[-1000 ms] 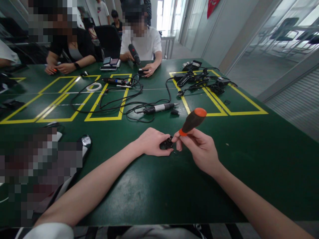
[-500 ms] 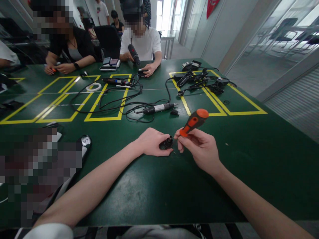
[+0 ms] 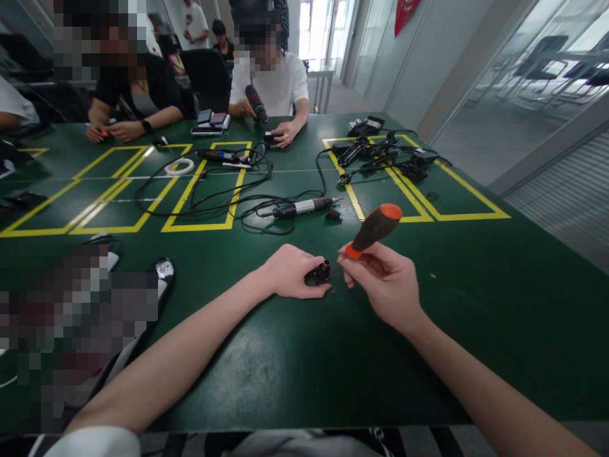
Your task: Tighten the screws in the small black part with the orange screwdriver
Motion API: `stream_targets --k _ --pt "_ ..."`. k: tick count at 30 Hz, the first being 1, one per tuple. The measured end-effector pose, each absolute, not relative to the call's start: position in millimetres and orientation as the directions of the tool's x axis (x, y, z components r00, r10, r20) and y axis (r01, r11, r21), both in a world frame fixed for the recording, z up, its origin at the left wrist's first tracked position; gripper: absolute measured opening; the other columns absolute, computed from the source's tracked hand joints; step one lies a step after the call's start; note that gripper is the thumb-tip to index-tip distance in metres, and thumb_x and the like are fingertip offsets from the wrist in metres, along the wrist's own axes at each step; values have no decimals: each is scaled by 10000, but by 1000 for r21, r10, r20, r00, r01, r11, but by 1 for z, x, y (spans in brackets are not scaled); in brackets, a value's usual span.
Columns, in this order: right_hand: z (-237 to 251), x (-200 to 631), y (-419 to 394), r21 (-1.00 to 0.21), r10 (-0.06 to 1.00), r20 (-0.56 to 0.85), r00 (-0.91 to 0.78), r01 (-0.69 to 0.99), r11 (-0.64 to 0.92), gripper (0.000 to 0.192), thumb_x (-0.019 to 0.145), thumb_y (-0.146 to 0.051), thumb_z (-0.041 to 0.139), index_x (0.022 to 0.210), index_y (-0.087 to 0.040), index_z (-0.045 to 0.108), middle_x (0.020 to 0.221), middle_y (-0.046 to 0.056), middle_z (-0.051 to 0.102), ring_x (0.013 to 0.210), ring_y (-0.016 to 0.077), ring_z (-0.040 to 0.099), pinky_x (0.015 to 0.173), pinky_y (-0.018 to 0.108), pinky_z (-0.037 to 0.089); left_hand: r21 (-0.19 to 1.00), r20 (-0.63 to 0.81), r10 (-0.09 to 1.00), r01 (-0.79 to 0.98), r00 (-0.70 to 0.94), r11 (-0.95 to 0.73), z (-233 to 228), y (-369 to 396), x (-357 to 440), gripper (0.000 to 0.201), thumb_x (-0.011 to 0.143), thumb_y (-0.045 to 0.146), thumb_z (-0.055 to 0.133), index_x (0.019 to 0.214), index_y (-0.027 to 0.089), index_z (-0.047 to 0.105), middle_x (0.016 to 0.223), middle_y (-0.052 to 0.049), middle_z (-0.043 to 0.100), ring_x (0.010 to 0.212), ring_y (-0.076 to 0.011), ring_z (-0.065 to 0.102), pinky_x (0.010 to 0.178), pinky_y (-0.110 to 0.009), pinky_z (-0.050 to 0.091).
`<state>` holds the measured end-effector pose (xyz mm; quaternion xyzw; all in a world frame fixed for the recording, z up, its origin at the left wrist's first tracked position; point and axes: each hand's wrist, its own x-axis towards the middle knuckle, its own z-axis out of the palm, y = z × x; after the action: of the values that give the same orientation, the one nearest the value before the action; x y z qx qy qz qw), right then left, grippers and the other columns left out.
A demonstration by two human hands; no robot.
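Observation:
My left hand (image 3: 290, 271) rests on the green table (image 3: 295, 355) and pinches a small black round part (image 3: 320, 274) against the tabletop. My right hand (image 3: 387, 285) grips a screwdriver with a black and orange handle (image 3: 375, 228), tilted up to the right. Its thin shaft points down-left at the black part; the tip sits at or just beside it. A tiny dark speck, maybe a screw (image 3: 334, 292), lies on the table just below the part.
An electric screwdriver (image 3: 299, 207) with looping black cables lies beyond my hands. Black chargers and cords (image 3: 380, 155) sit at the back right inside yellow tape lines. Two people sit across the table. A dark device (image 3: 164, 270) lies at the left.
The screwdriver handle has turned in my right hand and shifted slightly to the right. My left hand and the black part have stayed still.

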<state>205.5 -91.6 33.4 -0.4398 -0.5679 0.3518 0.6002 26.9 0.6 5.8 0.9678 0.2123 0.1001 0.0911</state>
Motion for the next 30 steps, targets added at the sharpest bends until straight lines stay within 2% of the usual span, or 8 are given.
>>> stream_targets --k 7,11,14,19,22,26,30 --pt "33 206 -95 -922 918 386 94 68 381 273 867 -343 811 1061 -219 666 852 19 765 614 139 694 590 287 628 220 148 430 395 890 -892 5 0 27 352 906 539 587 858 200 668 733 -28 739 671 -197 703 570 -277 362" --pt "31 207 -96 -896 890 441 115 109 430 265 803 -321 867 985 -228 698 848 29 788 715 182 748 704 325 657 208 158 436 402 886 -892 4 1 28 354 891 542 606 829 196 651 700 -29 720 658 -186 693 564 -272 347" --pt "30 207 -95 -896 892 437 115 147 420 199 811 -308 856 917 -223 710 844 37 789 705 185 740 697 335 659 213 150 440 406 885 -889 4 1 28 351 891 540 600 823 198 644 704 -28 718 656 -185 690 563 -274 345" --pt "29 206 -95 -911 904 412 113 80 405 244 902 -278 762 1112 -229 649 862 20 796 641 160 728 653 323 642 225 126 439 406 890 -886 9 -1 28 341 905 533 583 864 204 663 749 -24 741 695 -195 706 582 -276 361" --pt "29 206 -96 -910 906 415 87 59 411 279 903 -264 756 1149 -232 629 872 19 793 658 167 742 668 329 641 230 115 440 407 891 -884 10 -1 28 335 913 524 578 864 204 664 761 -23 748 702 -190 706 594 -271 365" --pt "31 206 -96 -907 904 419 88 95 411 171 852 -222 805 970 -226 681 862 28 784 694 171 735 693 329 638 213 131 442 410 887 -887 7 0 28 346 903 533 584 827 202 647 718 -21 730 664 -190 693 569 -279 332" --pt "35 207 -96 -882 887 456 71 173 439 98 855 -193 786 815 -224 702 825 23 741 667 157 671 641 310 605 212 154 431 397 889 -893 4 2 28 353 896 541 591 847 197 650 723 -26 737 661 -188 695 569 -277 324"
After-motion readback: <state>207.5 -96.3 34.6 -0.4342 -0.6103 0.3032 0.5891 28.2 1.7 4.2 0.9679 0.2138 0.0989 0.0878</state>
